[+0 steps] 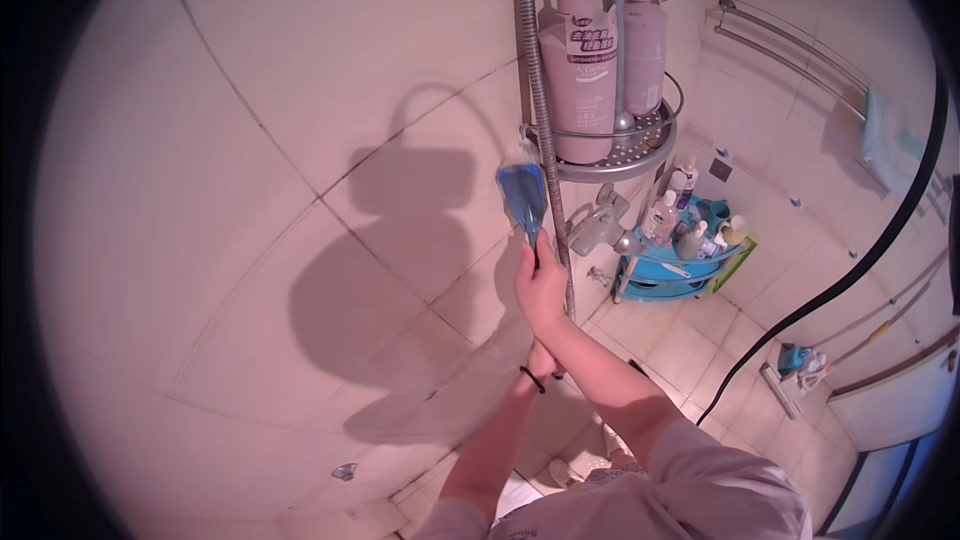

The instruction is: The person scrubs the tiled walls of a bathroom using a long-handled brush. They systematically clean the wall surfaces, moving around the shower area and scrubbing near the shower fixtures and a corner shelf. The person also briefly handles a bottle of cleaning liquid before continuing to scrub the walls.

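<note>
My right hand [541, 285] is closed around the handle of a blue brush [524, 195]. The brush head is up by the tiled wall, just left of the ribbed shower hose [541, 70] and below the shelf's rim. Whitish bristles or foam show at its top edge. Lower down, my left hand [543, 358] is partly covered by my right forearm, with a dark band [532, 379] round its wrist. Its fingers are hidden, so what it grips, if anything, does not show.
A metal corner shelf [625, 152] holds two pink pump bottles [580, 90]. Below it are the shower valve [598, 225] and a blue rack [665, 268] of toiletries. A black cable [830, 290] hangs at right, near a mop [785, 390] and a towel rail [790, 38].
</note>
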The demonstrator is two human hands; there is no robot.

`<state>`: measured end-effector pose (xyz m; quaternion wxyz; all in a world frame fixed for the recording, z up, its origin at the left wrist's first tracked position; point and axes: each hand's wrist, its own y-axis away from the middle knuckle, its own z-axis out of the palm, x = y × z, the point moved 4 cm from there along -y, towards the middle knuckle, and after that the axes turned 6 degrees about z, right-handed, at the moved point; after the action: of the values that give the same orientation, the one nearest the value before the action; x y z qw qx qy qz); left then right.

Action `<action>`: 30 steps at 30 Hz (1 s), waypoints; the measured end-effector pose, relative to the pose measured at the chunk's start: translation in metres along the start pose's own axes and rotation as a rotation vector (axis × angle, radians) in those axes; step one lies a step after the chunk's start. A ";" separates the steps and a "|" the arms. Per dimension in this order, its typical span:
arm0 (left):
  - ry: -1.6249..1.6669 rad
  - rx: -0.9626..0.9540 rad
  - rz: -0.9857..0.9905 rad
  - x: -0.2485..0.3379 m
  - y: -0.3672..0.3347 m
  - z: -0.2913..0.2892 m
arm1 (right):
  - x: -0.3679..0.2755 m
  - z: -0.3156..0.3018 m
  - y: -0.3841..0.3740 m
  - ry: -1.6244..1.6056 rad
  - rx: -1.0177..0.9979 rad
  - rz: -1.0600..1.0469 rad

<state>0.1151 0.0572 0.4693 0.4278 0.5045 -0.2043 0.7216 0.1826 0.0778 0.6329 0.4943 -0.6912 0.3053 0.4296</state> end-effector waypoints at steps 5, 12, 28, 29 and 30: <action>0.025 0.063 -0.029 0.013 -0.006 0.005 | 0.002 0.000 -0.010 -0.133 -0.029 0.055; 0.119 0.215 -0.077 0.020 -0.029 -0.031 | -0.030 0.015 -0.029 -0.267 0.001 -0.099; -0.076 0.454 0.010 -0.024 0.042 -0.046 | 0.042 0.010 0.042 -0.397 -0.220 0.271; -0.184 0.544 0.012 -0.038 0.062 -0.048 | 0.047 0.001 0.053 -0.399 -0.287 0.391; -0.293 0.637 0.019 -0.053 0.085 -0.052 | 0.051 -0.010 0.069 -0.405 -0.359 0.509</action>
<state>0.0228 0.0265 0.4121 0.2083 0.7090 -0.0328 0.6730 0.1497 0.0463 0.5591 0.2929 -0.5698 0.2835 0.7135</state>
